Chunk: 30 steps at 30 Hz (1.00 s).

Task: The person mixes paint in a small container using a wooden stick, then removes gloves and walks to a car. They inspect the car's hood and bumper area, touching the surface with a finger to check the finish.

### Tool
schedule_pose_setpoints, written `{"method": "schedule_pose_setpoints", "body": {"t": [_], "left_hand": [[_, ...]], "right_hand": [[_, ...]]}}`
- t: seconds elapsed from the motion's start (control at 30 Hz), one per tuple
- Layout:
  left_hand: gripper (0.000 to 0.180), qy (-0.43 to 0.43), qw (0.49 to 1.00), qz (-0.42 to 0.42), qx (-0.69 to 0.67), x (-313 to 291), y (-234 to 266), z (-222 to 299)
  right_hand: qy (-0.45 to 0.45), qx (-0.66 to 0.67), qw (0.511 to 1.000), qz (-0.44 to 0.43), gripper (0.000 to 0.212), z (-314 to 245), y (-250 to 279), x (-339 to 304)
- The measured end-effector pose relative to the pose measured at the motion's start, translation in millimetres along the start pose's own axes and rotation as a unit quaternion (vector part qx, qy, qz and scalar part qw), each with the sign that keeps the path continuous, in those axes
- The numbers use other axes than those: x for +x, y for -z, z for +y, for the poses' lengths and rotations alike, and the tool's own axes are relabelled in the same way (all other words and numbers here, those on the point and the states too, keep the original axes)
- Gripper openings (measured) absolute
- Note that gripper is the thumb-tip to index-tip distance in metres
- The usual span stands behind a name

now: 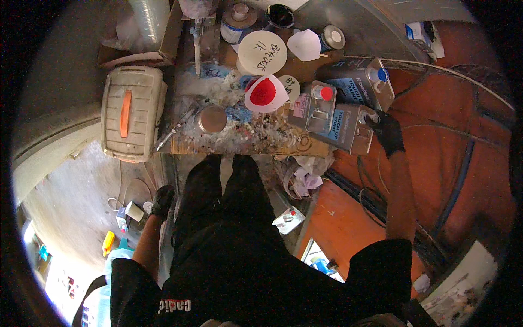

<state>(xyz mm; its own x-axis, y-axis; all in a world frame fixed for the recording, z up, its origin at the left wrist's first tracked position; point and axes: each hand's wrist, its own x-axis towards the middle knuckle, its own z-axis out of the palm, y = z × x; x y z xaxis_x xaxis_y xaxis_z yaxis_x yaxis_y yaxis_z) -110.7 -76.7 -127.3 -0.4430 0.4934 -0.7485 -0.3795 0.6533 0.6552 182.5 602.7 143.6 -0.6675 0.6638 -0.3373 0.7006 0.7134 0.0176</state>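
My right hand, in a dark glove, reaches to the spout corner of a grey rectangular metal can at the right end of the worktable. Its fingers close around the can's pale cap, which they partly cover. Beside that can stand a smaller metal can with a red cap and another can with a blue cap. My left hand, also gloved, hangs low beside my left leg, away from the table; its fingers are too dark to make out. A white paper cup with red paint inside sits mid-table.
The stained worktable also carries a round metal tin, lidded tubs and a dark open pot. A grey toolbox with an orange handle is at its left. Cables run over the orange floor at right.
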Motion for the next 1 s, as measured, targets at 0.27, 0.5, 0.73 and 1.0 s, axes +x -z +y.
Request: {"method": "schedule_pose_setpoints", "body": {"t": [0.27,0.5,0.73,1.0], "left_hand": [[0.024,0.002,0.999,-0.030,0.045,2.1,2.1,-14.3],[0.025,-0.033,0.995,-0.008,0.091,-0.1,-6.6,8.1],[0.026,-0.022,1.000,-0.006,0.013,-29.1,-16.9,58.3],[0.035,-0.096,0.982,-0.032,0.158,-31.4,29.3,28.3]], "right_hand": [[-0.069,0.031,0.997,0.011,0.044,8.1,-8.7,-4.6],[-0.170,-0.022,0.985,-0.021,0.036,-35.7,27.3,-1.8],[0.105,0.130,0.983,0.080,0.035,-165.8,-49.8,37.4],[-0.010,0.134,0.981,0.139,0.035,-228.4,-165.3,128.5]]}}
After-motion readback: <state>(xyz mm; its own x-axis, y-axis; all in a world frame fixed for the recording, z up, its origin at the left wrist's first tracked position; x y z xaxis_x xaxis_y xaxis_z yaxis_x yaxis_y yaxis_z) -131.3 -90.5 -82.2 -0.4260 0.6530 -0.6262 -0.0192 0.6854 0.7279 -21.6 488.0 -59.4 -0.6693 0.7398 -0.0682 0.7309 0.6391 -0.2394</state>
